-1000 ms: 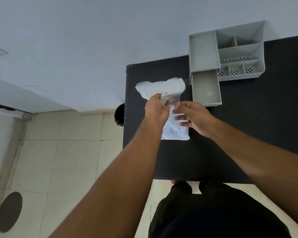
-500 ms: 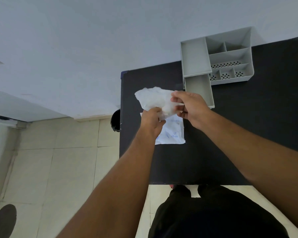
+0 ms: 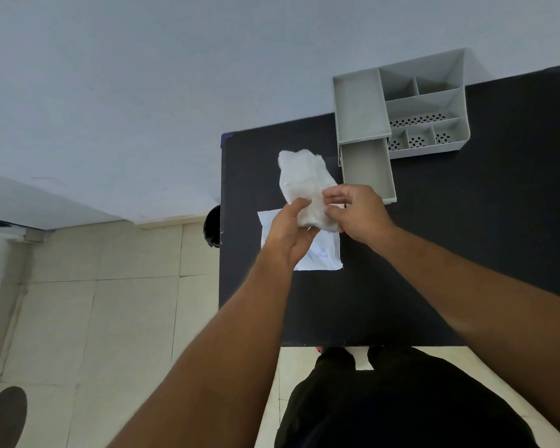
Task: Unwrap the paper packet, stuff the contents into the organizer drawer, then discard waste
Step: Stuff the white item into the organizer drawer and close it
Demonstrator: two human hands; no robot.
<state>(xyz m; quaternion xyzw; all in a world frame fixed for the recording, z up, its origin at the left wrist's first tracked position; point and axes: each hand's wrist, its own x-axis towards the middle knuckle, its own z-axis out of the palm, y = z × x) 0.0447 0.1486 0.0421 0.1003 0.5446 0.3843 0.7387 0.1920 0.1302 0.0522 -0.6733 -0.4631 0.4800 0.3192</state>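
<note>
Table (image 3: 466, 253): black.
Organizer (image 3: 359, 105): grey, far right on table.
Drawer (image 3: 367, 169): pulled out nearward.
Paper wrapper (image 3: 324, 253): flat on table, below hands.
White wad (image 3: 301, 179): held above wrapper, left of drawer.
Left hand (image 3: 288, 234): pinches wad.
Right hand (image 3: 359, 211): pinches wad.

Left hand (image 3: 288, 234), right hand (image 3: 358, 210) hold white wad (image 3: 304, 185) above paper wrapper (image 3: 320, 253); organizer drawer (image 3: 367, 169) open

Black table (image 3: 466, 253); beige tiled floor (image 3: 110, 318); pale wall (image 3: 143, 92).
</note>
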